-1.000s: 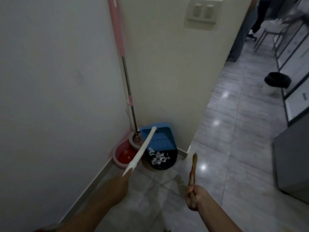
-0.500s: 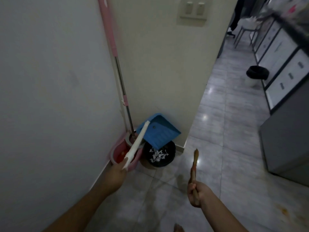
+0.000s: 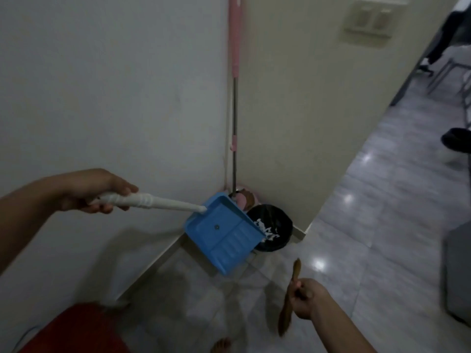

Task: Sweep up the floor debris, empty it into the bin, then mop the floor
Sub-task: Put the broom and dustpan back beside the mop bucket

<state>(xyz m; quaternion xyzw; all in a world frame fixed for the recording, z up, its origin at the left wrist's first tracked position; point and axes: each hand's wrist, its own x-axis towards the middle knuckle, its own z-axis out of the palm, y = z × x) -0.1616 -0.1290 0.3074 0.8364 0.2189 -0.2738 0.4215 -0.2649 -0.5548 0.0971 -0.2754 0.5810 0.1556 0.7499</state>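
Note:
My left hand (image 3: 94, 192) grips the white handle of a blue dustpan (image 3: 224, 235). The pan hangs tilted just left of a small black bin (image 3: 280, 240), its open lip over the bin's rim. White paper scraps (image 3: 266, 229) lie inside the bin. My right hand (image 3: 307, 298) holds a brown broom (image 3: 289, 301) low at the front right, clear of the bin. A mop with a pink and metal pole (image 3: 235, 98) stands upright in the wall corner, its foot in a pink bucket (image 3: 243, 200) partly hidden behind the dustpan.
Walls close the left and the middle, meeting at the corner. A tiled corridor (image 3: 382, 225) runs off to the right, with a second dark bin (image 3: 456, 138), cabinets and chair legs far along it. Red clothing (image 3: 76, 332) and a bare foot (image 3: 221, 346) show at the bottom edge.
My left hand has risen and swung left, and the dustpan has tipped over to the bin's left rim. The view has turned left and down. My right hand keeps the broom low.

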